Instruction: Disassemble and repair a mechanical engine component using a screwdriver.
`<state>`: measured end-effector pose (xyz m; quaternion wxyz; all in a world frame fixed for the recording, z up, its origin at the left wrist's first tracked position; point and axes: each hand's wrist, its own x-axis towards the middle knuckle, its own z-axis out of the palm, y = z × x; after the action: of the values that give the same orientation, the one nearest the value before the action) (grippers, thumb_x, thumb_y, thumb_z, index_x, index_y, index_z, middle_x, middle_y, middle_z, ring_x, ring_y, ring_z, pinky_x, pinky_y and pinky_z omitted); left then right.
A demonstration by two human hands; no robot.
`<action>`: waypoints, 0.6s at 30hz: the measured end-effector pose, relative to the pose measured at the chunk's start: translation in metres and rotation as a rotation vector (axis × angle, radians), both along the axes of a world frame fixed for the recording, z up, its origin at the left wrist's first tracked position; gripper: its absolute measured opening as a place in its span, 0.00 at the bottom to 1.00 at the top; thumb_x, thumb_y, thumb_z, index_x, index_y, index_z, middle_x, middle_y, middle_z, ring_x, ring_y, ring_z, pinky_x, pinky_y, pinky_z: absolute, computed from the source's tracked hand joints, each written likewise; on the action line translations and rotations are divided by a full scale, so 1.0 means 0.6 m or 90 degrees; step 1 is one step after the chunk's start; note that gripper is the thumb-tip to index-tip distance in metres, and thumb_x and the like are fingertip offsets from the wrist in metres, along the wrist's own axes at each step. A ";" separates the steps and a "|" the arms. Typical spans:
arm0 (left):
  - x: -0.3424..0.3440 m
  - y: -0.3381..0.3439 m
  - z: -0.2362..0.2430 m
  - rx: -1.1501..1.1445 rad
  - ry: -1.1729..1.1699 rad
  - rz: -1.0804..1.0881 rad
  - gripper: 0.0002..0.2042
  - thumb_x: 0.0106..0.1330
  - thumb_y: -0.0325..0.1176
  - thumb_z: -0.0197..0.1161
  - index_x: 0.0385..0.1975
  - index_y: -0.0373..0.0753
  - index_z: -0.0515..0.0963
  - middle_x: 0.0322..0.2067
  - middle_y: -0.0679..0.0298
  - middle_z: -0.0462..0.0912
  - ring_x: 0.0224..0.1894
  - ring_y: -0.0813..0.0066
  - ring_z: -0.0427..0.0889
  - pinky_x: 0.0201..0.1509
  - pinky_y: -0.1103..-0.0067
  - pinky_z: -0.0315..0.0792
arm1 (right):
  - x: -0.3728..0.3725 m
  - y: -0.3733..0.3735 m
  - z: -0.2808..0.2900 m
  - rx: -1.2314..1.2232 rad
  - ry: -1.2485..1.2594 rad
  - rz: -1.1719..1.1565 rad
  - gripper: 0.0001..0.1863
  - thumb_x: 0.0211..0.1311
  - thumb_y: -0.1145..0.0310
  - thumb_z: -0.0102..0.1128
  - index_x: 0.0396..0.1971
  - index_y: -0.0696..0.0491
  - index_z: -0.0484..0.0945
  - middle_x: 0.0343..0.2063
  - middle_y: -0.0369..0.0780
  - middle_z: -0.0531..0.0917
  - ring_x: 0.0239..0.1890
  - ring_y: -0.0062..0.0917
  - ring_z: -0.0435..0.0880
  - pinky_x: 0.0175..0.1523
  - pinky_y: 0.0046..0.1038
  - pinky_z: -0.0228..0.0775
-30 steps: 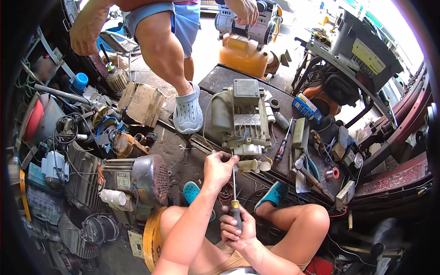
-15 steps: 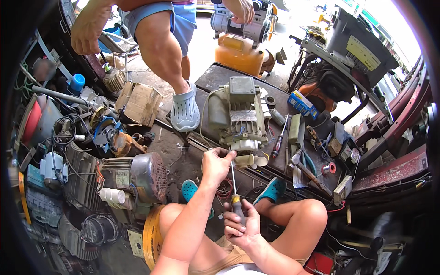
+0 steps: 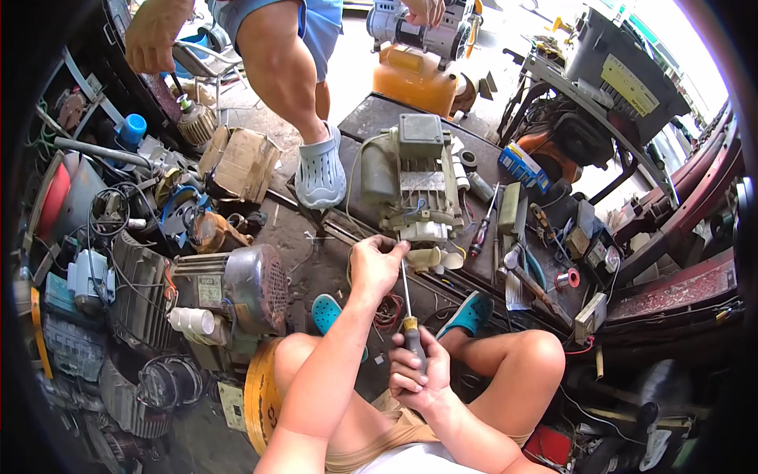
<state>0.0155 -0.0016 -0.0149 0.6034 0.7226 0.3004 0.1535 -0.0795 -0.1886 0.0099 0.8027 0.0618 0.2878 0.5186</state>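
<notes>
My right hand is wrapped round the dark handle of a screwdriver, whose long shaft runs up to the underside of a grey-green electric motor. My left hand is pinched at the upper end of that shaft, by the motor's pale end piece; whatever is between its fingertips is hidden. A small fan with beige blades sits just below the motor, right of my fingers. A second screwdriver lies to the motor's right among other tools.
Another person's leg and grey clog stand beyond. An orange-tanked compressor is behind. Several motors and cardboard crowd the left. Tools and a metal frame occupy the right. A yellow round seat or drum is beside me.
The whole scene sits slightly higher in the picture now. My two hands hold much the same positions on the screwdriver and by the motor. The other person's hands have shifted a little.
</notes>
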 end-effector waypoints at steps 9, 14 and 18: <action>-0.003 0.004 -0.004 -0.018 0.004 0.008 0.09 0.64 0.30 0.74 0.31 0.28 0.86 0.25 0.63 0.87 0.26 0.82 0.80 0.32 0.77 0.75 | -0.021 0.033 0.033 -0.487 -0.434 -0.005 0.20 0.76 0.56 0.59 0.56 0.54 0.72 0.27 0.34 0.76 0.16 0.17 0.67 0.21 0.22 0.59; 0.006 -0.007 0.006 -0.022 0.020 0.009 0.09 0.64 0.29 0.74 0.30 0.28 0.85 0.25 0.62 0.87 0.25 0.82 0.81 0.30 0.78 0.76 | -0.001 0.006 -0.016 0.038 -0.004 -0.032 0.25 0.76 0.48 0.52 0.48 0.58 0.80 0.20 0.33 0.73 0.10 0.18 0.63 0.15 0.23 0.52; 0.002 0.011 -0.025 -0.046 -0.004 0.019 0.08 0.65 0.27 0.73 0.30 0.27 0.84 0.24 0.61 0.86 0.22 0.79 0.82 0.26 0.77 0.77 | -0.029 0.039 0.035 -0.287 -0.268 0.003 0.25 0.75 0.48 0.56 0.50 0.58 0.74 0.20 0.33 0.73 0.13 0.17 0.66 0.17 0.22 0.55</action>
<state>0.0165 0.0051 -0.0298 0.6277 0.6951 0.3150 0.1537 -0.0971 -0.1651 0.0311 0.8369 -0.2275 0.2234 0.4450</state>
